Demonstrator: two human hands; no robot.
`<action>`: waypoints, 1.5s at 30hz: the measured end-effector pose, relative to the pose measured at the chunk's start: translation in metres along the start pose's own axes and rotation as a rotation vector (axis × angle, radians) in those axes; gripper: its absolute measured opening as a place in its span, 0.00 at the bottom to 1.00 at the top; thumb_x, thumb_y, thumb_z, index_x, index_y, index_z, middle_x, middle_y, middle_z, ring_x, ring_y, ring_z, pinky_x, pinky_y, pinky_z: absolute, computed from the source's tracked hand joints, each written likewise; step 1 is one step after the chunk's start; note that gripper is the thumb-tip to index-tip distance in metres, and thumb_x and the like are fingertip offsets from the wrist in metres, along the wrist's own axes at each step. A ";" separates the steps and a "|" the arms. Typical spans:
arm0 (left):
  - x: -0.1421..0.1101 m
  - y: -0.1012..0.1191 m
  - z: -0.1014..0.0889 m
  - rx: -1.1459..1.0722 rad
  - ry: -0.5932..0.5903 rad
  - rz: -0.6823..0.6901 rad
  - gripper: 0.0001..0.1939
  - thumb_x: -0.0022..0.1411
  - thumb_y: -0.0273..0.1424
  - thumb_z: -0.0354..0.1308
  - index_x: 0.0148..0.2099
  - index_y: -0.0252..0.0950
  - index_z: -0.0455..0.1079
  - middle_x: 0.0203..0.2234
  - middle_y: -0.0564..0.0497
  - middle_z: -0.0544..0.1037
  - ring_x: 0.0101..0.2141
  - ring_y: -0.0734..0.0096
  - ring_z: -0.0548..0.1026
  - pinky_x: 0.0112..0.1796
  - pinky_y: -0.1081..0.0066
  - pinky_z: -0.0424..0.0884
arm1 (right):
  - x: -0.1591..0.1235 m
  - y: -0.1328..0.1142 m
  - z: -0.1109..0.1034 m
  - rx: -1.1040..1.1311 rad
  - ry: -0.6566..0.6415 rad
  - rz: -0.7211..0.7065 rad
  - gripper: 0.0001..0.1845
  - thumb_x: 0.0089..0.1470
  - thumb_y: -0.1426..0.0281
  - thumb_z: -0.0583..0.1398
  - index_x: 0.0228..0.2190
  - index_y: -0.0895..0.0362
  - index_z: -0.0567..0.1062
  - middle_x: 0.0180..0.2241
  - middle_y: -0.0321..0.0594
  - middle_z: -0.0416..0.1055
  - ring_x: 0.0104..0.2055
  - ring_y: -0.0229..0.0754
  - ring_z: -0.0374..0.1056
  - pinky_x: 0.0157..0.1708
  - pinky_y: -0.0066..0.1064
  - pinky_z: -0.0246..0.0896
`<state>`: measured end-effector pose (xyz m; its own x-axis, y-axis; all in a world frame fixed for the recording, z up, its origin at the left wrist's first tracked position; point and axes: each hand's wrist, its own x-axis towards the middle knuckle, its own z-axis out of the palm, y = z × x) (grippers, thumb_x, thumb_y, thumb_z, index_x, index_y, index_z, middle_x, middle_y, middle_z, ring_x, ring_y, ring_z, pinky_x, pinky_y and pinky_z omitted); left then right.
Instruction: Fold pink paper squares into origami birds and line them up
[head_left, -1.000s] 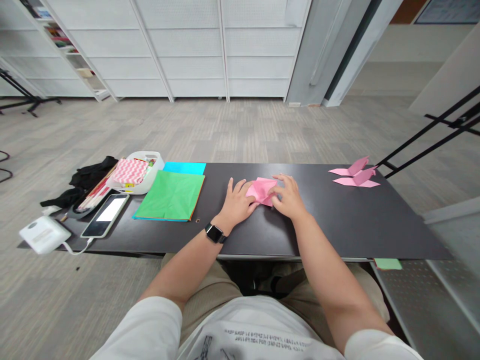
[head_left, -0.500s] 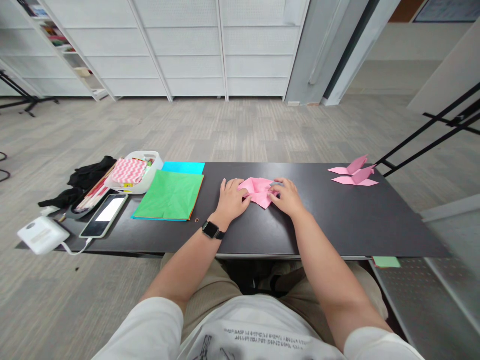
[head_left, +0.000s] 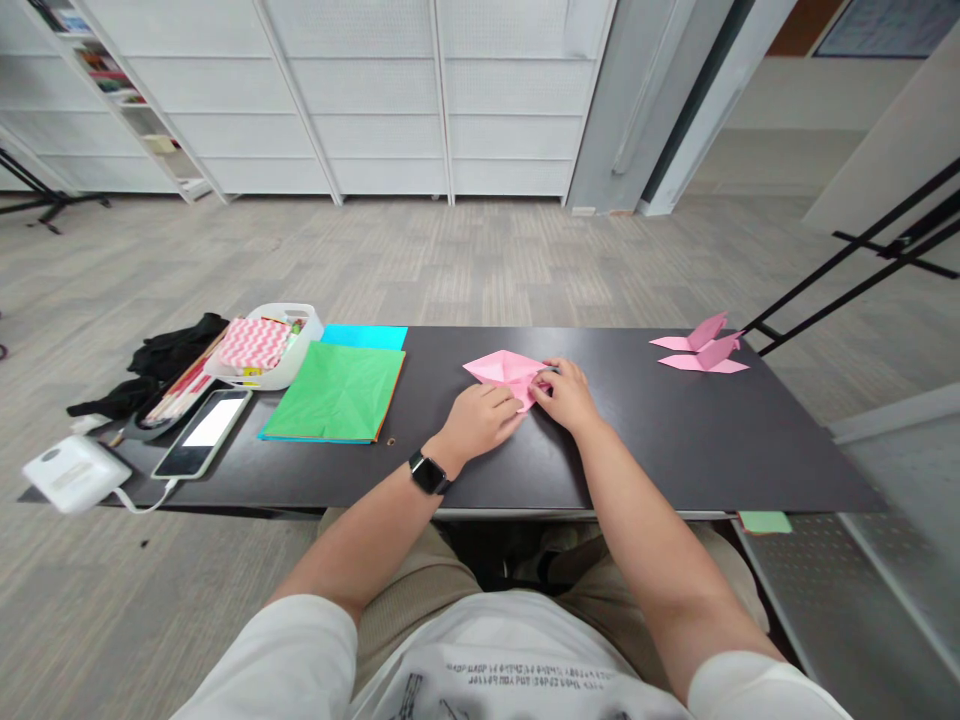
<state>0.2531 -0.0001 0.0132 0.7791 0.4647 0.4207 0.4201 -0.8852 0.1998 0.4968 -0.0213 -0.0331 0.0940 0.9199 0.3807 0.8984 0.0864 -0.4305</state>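
Note:
On the dark table in front of me lies a partly folded sheet of pink origami paper [head_left: 504,367], with its left corner pointed and its surface creased. My right hand [head_left: 566,392] pinches its right side between thumb and fingers. Across the lower part of the sheet lies my left hand [head_left: 486,418], fingers close together and pressed on the paper; its thumb is mostly hidden. A smartwatch [head_left: 429,472] is on my left wrist. Two finished pink folded birds [head_left: 709,350] stand at the far right of the table.
Left of my hands is a stack of coloured paper [head_left: 341,395], green on top. Beyond it are a white basket [head_left: 300,362], a dark pencil tray [head_left: 146,430], black cloth [head_left: 176,345], a phone [head_left: 201,440] and a white power bank [head_left: 75,474]. The table's [head_left: 675,450] front edge meets my lap.
My left hand has moved right and nearer to me, from the sheet's left edge onto its lower part. The left corner of the pink paper now lies spread out. My right hand stays at the right side.

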 end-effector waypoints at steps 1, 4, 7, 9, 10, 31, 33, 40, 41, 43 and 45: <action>0.000 -0.001 0.003 -0.007 -0.022 0.010 0.14 0.76 0.38 0.54 0.47 0.42 0.81 0.46 0.45 0.82 0.47 0.60 0.78 0.52 0.58 0.74 | 0.000 0.001 0.000 0.001 0.003 0.000 0.06 0.59 0.63 0.65 0.36 0.49 0.83 0.57 0.45 0.71 0.60 0.57 0.64 0.64 0.56 0.57; 0.000 -0.005 0.012 0.031 -0.044 -0.013 0.16 0.77 0.37 0.53 0.46 0.40 0.81 0.47 0.46 0.83 0.46 0.60 0.79 0.50 0.60 0.75 | 0.000 0.002 0.000 -0.001 0.006 0.017 0.06 0.60 0.63 0.65 0.36 0.49 0.83 0.57 0.46 0.71 0.60 0.57 0.64 0.64 0.56 0.57; 0.001 -0.008 0.016 0.061 -0.060 -0.045 0.15 0.76 0.35 0.53 0.48 0.40 0.82 0.49 0.46 0.83 0.45 0.60 0.79 0.48 0.61 0.75 | 0.001 0.003 0.001 -0.001 0.013 0.051 0.06 0.59 0.62 0.66 0.36 0.49 0.83 0.56 0.46 0.71 0.61 0.57 0.64 0.64 0.57 0.56; 0.001 -0.008 0.016 0.065 -0.065 -0.060 0.14 0.76 0.35 0.54 0.49 0.40 0.81 0.49 0.47 0.84 0.45 0.60 0.79 0.48 0.61 0.75 | 0.002 0.003 0.002 0.005 0.022 0.070 0.06 0.59 0.62 0.66 0.35 0.49 0.83 0.56 0.46 0.71 0.61 0.58 0.64 0.65 0.58 0.55; 0.001 -0.007 0.016 0.067 -0.065 -0.067 0.14 0.76 0.35 0.54 0.50 0.41 0.81 0.50 0.47 0.84 0.45 0.60 0.79 0.48 0.61 0.74 | 0.002 0.003 0.002 0.008 0.024 0.077 0.06 0.59 0.62 0.66 0.35 0.49 0.83 0.56 0.46 0.71 0.61 0.58 0.64 0.65 0.59 0.55; 0.005 -0.009 0.018 0.043 -0.149 -0.119 0.15 0.74 0.33 0.54 0.53 0.38 0.81 0.49 0.45 0.82 0.50 0.56 0.77 0.56 0.58 0.73 | -0.001 -0.029 0.011 -0.251 -0.003 0.286 0.35 0.59 0.49 0.64 0.59 0.56 0.71 0.66 0.60 0.60 0.71 0.68 0.50 0.68 0.72 0.36; 0.005 -0.010 0.018 0.029 -0.147 -0.129 0.15 0.74 0.33 0.54 0.53 0.38 0.81 0.48 0.45 0.83 0.50 0.56 0.78 0.55 0.58 0.73 | -0.002 -0.027 0.009 -0.253 -0.016 0.325 0.36 0.59 0.49 0.64 0.61 0.56 0.70 0.67 0.61 0.59 0.72 0.68 0.49 0.68 0.72 0.35; 0.006 -0.012 0.020 -0.007 -0.141 -0.156 0.15 0.74 0.33 0.54 0.53 0.40 0.81 0.51 0.46 0.83 0.50 0.56 0.78 0.55 0.58 0.74 | 0.001 -0.012 -0.001 -0.232 0.002 0.468 0.36 0.59 0.52 0.64 0.63 0.57 0.69 0.68 0.62 0.59 0.72 0.67 0.49 0.69 0.72 0.34; 0.006 -0.012 0.020 -0.011 -0.139 -0.157 0.15 0.74 0.33 0.54 0.53 0.40 0.81 0.51 0.46 0.83 0.51 0.56 0.78 0.55 0.58 0.74 | 0.002 -0.009 -0.002 -0.230 0.008 0.483 0.36 0.59 0.52 0.64 0.63 0.57 0.69 0.68 0.62 0.59 0.72 0.67 0.49 0.69 0.72 0.34; 0.006 -0.012 0.020 -0.021 -0.137 -0.159 0.15 0.73 0.33 0.54 0.53 0.40 0.82 0.51 0.46 0.83 0.51 0.56 0.78 0.56 0.58 0.74 | 0.003 -0.004 -0.004 -0.228 0.018 0.512 0.36 0.59 0.54 0.65 0.63 0.57 0.69 0.69 0.62 0.58 0.72 0.67 0.48 0.69 0.72 0.34; 0.005 -0.013 0.020 -0.030 -0.134 -0.159 0.16 0.73 0.33 0.54 0.53 0.41 0.82 0.51 0.47 0.83 0.52 0.57 0.78 0.56 0.58 0.74 | 0.003 0.001 -0.005 -0.231 0.039 0.545 0.35 0.59 0.56 0.65 0.63 0.57 0.69 0.69 0.61 0.58 0.72 0.67 0.48 0.69 0.71 0.34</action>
<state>0.2612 0.0139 -0.0046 0.7599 0.5954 0.2609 0.5300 -0.7999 0.2816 0.5002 -0.0208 -0.0279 0.5800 0.7930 0.1864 0.7857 -0.4841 -0.3852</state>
